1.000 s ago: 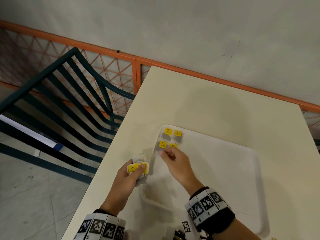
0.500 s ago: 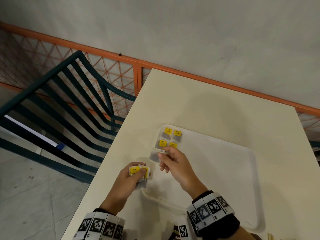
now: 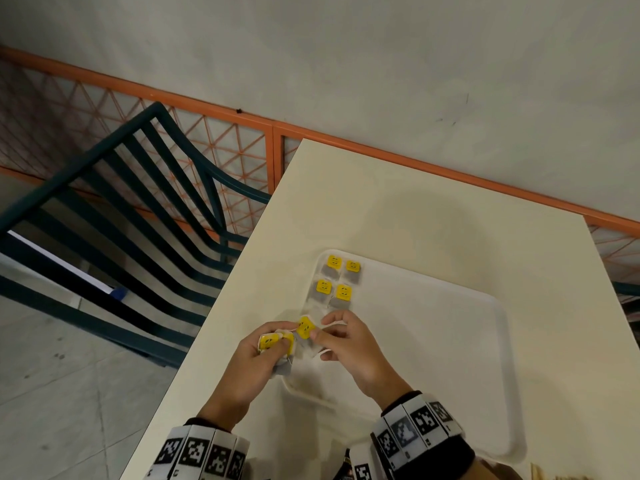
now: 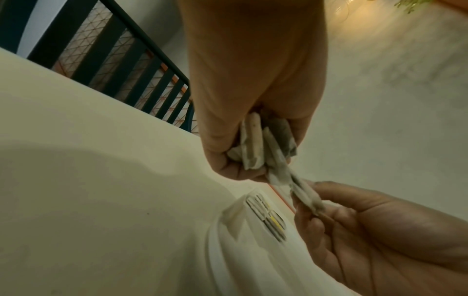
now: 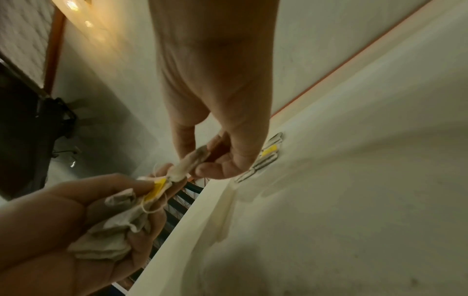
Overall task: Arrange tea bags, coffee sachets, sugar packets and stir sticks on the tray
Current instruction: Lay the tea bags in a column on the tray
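Note:
A white tray lies on the cream table. Several tea bags with yellow tags lie in two rows in its far left corner, seen edge-on from the wrists. My left hand grips a bundle of tea bags over the tray's left rim. My right hand pinches one tea bag right beside that bundle, still touching it.
A dark green slatted chair stands left of the table, in front of an orange mesh railing. The table's left edge runs just beside my left hand. A dark packet peeks out between my wrists.
My right hand left the rows of tea bags in the tray's corner, drew back to my left hand and now pinches another tea bag at the bundle.

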Available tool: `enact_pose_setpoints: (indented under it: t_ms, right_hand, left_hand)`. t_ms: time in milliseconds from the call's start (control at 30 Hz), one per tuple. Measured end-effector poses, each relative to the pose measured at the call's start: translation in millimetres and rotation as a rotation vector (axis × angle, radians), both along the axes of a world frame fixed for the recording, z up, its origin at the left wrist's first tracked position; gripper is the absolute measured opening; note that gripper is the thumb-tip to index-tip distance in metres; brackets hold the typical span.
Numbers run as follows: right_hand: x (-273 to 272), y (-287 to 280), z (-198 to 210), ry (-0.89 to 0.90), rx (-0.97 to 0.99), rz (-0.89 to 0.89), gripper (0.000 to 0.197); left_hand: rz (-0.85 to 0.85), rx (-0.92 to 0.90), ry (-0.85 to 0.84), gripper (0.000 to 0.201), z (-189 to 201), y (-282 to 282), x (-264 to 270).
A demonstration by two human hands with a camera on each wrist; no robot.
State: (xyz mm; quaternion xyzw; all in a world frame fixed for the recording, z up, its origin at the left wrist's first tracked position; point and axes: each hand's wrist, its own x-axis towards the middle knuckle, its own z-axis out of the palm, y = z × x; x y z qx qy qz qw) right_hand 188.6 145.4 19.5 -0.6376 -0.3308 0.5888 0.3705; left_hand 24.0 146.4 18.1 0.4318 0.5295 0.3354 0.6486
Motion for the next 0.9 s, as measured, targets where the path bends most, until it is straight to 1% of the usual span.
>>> enact_pose_setpoints:
  t_ms: [100, 167, 233, 300, 467, 533, 633, 767, 800, 900]
  right_hand:
    - [2, 4, -8, -0.048, -0.069, -0.029, 0.016]
    - [3, 8, -13, -0.075, -0.103, -0.115, 0.014]
    - [3, 13, -20, -0.037, -0.138, -0.224, 0.016]
    - [3, 19, -25, 0.002, -0.168, -0.296, 0.018]
    - [-6, 27, -32, 0.005, -0.197, -0.317, 0.019]
    - [-10, 29, -33, -0.063, -0.200, -0.289, 0.020]
    - [-12, 30, -35, -0.243, -0.190, -0.203, 0.021]
    - [-12, 30, -35, -0.349, -0.158, -0.135, 0.024]
    - [-12, 29, -35, -0.381, -0.138, -0.125, 0.026]
    - [-11, 25, -32, -0.554, -0.045, -0.062, 0.030]
  left_hand:
    - [0.008, 0.000, 0.010, 0.021, -2, 0, -2]
    - [0.068, -0.020, 0.009, 0.018, -5, 1, -4]
    - [0.121, -0.050, -0.004, 0.016, -7, 2, -7]
    - [0.151, -0.084, -0.029, 0.014, -8, 3, -10]
    - [0.180, -0.125, -0.072, 0.012, -6, 4, -11]
    - [0.191, -0.151, -0.079, 0.013, -7, 4, -11]
    - [0.194, -0.197, -0.093, 0.017, -7, 4, -11]
    - [0.193, -0.216, -0.097, 0.016, -6, 4, -9]
    - [0.192, -0.215, -0.096, 0.015, -6, 3, -9]
    - [0.178, -0.208, -0.090, 0.015, -4, 2, -7]
